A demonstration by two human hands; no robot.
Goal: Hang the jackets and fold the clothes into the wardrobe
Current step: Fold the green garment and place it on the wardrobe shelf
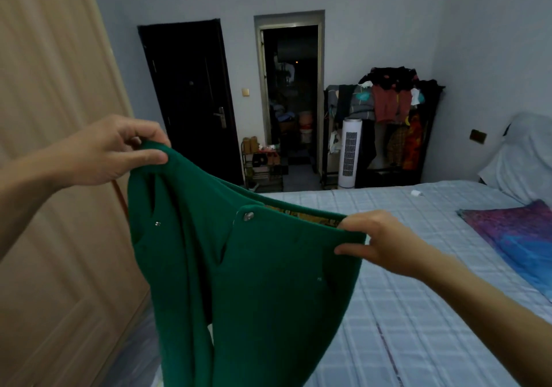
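A green jacket (254, 282) with metal snap buttons hangs in the air in front of me, its yellow patterned lining showing at the top edge. My left hand (116, 150) pinches its upper left corner, held higher. My right hand (376, 243) grips the top edge at the right, lower down. The jacket's lower part runs out of the frame at the bottom. The beige wardrobe door (53, 177) stands shut at my left.
A bed (418, 297) with a pale checked sheet lies to the right, a purple-blue cloth (519, 237) on it. At the far wall stand a black door (191, 100), an open doorway (291, 97), a shoe rack (263, 165), a white tower fan (349, 153) and a loaded clothes rack (394, 124).
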